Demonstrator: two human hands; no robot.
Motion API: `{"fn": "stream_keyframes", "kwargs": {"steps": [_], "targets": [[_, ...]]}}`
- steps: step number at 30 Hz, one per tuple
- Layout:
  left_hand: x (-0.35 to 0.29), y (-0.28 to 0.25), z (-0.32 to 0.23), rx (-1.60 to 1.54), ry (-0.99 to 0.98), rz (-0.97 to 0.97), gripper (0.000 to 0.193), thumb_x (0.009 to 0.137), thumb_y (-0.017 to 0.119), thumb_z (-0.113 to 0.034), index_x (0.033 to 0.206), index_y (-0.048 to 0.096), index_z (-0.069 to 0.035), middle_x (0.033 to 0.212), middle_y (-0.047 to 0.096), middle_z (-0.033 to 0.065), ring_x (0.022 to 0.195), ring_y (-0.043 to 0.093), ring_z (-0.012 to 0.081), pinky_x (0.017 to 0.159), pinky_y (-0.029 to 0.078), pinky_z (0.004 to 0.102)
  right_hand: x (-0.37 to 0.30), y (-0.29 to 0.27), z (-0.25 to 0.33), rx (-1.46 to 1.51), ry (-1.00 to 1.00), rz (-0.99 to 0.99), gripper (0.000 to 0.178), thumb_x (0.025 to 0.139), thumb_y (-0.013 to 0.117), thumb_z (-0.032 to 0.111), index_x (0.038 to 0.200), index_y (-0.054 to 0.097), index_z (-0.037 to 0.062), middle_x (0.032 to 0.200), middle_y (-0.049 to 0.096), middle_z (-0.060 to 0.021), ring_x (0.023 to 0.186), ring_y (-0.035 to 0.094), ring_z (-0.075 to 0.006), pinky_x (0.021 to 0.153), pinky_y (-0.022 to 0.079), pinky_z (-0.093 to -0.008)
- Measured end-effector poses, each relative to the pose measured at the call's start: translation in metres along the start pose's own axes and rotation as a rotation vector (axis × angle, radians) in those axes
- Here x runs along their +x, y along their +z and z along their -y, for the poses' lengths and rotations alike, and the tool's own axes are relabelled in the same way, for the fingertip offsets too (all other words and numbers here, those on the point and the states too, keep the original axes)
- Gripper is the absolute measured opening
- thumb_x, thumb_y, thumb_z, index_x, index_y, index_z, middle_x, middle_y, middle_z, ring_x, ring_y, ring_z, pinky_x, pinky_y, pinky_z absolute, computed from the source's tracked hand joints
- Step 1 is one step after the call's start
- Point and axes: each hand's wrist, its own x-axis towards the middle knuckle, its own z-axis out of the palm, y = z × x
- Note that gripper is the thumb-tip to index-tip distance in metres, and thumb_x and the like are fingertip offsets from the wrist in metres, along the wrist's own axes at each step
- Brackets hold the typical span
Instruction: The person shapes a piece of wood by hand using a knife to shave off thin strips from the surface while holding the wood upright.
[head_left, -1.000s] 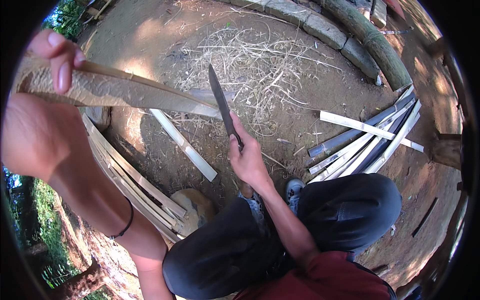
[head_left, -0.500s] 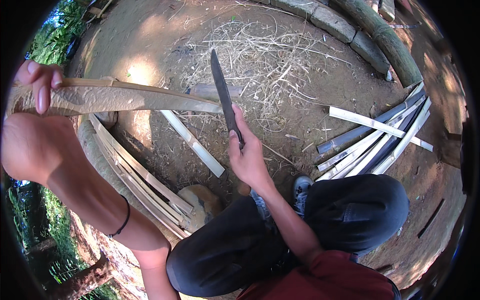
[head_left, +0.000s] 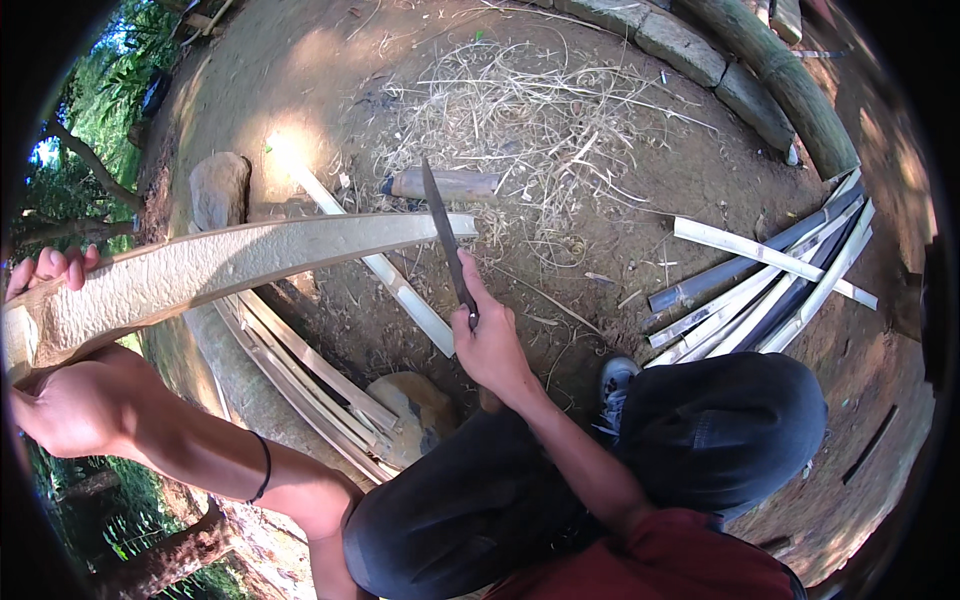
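Observation:
My left hand, at the left rim, grips the near end of a long split bamboo strip, its fingers curled over the upper edge. The strip's pale, rough inner face is turned up toward me, and its far end reaches the middle of the view. My right hand is closed round the handle of a knife with a long dark blade. The blade points away from me and crosses the strip close to its far end. Whether the blade touches the strip, I cannot tell.
Thin bamboo shavings lie heaped on the dirt beyond a short round piece. Split strips are piled at right, others at left beside a rounded stone. A lone pale strip lies between. Blocks and a thick pole edge the back.
The bamboo strip has rolled so its broad inner face shows more, and its far end has moved right, past the blade. My left hand has lowered; the knife stays in my right hand.

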Motion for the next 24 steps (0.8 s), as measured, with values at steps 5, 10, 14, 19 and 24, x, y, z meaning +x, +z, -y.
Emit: {"fn": "stream_keyframes", "kwargs": {"steps": [5,10,14,19,24], "targets": [[0.005,-0.009,0.017,-0.023,0.005,-0.012,0.043,0.096,0.027,-0.024,0.107,0.053,0.009,0.086,0.052,0.0191,0.077,0.054,0.0237,0.079,0.047,0.0396,-0.028,-0.001,0.028,-0.033,-0.102,0.060,0.074,0.089,0.050,-0.001,0.157,0.025,0.0126,0.070,0.061,-0.0295,0.062,0.064,-0.0422,0.066,0.051,-0.0464],[0.001,-0.011,0.030,-0.015,0.001,0.012,0.036,0.095,0.029,-0.017,0.108,0.052,0.007,0.089,0.053,0.0173,0.081,0.055,0.0226,0.083,0.047,0.0377,-0.035,-0.001,0.017,-0.124,-0.107,0.056,0.074,0.089,0.048,-0.002,0.158,0.024,0.0115,0.065,0.059,-0.0249,0.058,0.065,-0.0372,0.062,0.051,-0.0401],[0.005,-0.016,0.037,0.005,0.026,0.025,0.032,0.093,0.030,-0.012,0.109,0.052,0.005,0.092,0.053,0.0158,0.084,0.056,0.0218,0.087,0.046,0.0362,-0.038,-0.008,0.022,-0.113,-0.075,0.083,0.077,0.088,0.053,-0.001,0.158,0.024,0.0113,0.062,0.059,-0.0276,0.058,0.062,-0.0466,0.062,0.050,-0.0519],[0.011,-0.012,0.047,-0.003,0.025,0.046,0.029,0.092,0.031,-0.006,0.110,0.051,0.003,0.095,0.054,0.0140,0.088,0.057,0.0207,0.092,0.046,0.0343,-0.041,0.003,-0.017,-0.213,-0.103,0.042,0.076,0.089,0.052,0.000,0.158,0.024,0.0112,0.062,0.059,-0.0281,0.057,0.062,-0.0455,0.061,0.049,-0.0516],[0.039,-0.052,0.080,0.079,0.099,0.121,0.028,0.090,0.032,0.000,0.111,0.050,0.001,0.098,0.055,0.0122,0.091,0.059,0.0196,0.096,0.045,0.0324,-0.037,-0.002,-0.002,-0.114,-0.042,0.068,0.072,0.090,0.049,0.001,0.157,0.027,0.0114,0.062,0.058,-0.0275,0.055,0.062,-0.0418,0.062,0.049,-0.0469]]}}
